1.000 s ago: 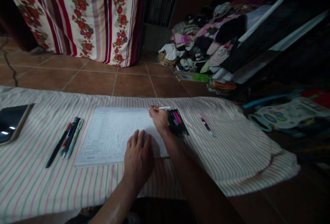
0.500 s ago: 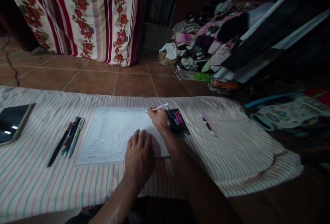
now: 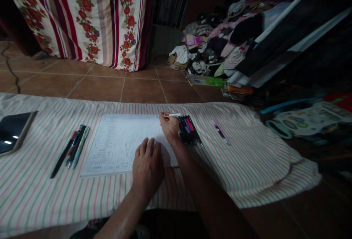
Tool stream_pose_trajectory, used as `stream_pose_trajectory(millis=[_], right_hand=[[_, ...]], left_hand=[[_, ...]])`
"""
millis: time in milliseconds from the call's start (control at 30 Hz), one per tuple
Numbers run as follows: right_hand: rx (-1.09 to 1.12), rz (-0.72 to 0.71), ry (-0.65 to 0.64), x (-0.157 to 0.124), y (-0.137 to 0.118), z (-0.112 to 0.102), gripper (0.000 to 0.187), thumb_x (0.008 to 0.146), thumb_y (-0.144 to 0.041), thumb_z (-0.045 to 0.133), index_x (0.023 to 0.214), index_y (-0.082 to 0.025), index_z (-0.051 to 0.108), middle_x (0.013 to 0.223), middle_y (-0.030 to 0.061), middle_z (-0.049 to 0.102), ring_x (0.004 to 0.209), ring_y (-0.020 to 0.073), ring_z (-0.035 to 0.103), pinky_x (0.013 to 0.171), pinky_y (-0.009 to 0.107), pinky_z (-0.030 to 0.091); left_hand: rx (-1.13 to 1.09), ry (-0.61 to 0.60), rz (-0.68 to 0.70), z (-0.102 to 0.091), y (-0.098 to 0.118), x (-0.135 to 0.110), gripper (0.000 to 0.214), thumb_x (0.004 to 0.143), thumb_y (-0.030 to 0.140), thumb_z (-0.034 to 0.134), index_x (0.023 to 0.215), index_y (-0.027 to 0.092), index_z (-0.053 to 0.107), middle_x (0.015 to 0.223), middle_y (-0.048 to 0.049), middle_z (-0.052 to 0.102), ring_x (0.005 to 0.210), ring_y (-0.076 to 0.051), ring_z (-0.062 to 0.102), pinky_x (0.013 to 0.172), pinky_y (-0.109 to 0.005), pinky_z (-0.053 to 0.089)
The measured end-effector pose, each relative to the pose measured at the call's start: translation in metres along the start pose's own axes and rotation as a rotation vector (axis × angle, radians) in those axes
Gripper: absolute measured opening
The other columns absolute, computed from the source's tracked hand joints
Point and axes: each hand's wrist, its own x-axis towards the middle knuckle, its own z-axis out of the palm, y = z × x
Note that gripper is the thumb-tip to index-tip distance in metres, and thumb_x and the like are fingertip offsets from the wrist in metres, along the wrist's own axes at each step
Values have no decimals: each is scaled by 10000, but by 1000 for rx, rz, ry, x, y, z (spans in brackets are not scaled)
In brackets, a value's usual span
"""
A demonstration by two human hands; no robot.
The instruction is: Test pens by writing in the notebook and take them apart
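A printed sheet of paper covered in scribbles lies on a pink-striped cloth spread over the floor. My left hand rests flat on the sheet's lower right part, fingers stretched out. My right hand is closed on a white pen at the sheet's upper right corner, with the tip touching the paper. A bundle of dark pens lies just right of that hand.
Three pens lie left of the sheet, and a dark phone sits at the far left. One pen lies alone to the right. A floral curtain hangs behind; piled clothes and clutter fill the right side.
The pen in my right hand tilted up and then dropped back flat while the hand shifted slightly at the sheet's corner. My left hand stayed put.
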Motion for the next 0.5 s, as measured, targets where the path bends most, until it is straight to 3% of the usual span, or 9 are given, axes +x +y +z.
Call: stream_pose_trajectory(millis=[267,333,433,500], right_hand=[[-166,-57,-54,-3,-5,-2,308,775,-350,480,615,-166,669,538,42,653,575,163,623,558,212,408],[-140,-83,-11,-2,-3,-1,295,792,-333,467,687,-161,683,596,51,665,606,163,624,593,220,425],[-48,-193,159,-1,-1,-1,261,810,-281,453,861,-151,674,822,92,678,772,171,629,719,243,450],[43,-208,180,0,-1,-3,278,833,-290,432,942,-142,639,900,106,658,811,168,621,746,254,457]], left_hand=[[6,11,5,-1,0,1,350,826,150,439,1163,162,529,1252,-127,525,1196,-302,412,933,-457,398],[5,7,5,-2,0,1,344,824,151,440,1156,161,532,1252,-124,524,1200,-305,410,935,-456,398],[5,12,5,-1,0,0,336,823,155,441,1145,165,537,1248,-119,529,1197,-308,414,929,-458,402],[10,24,9,-1,0,0,341,820,150,444,1148,172,534,1246,-114,532,1192,-303,420,927,-459,403]])
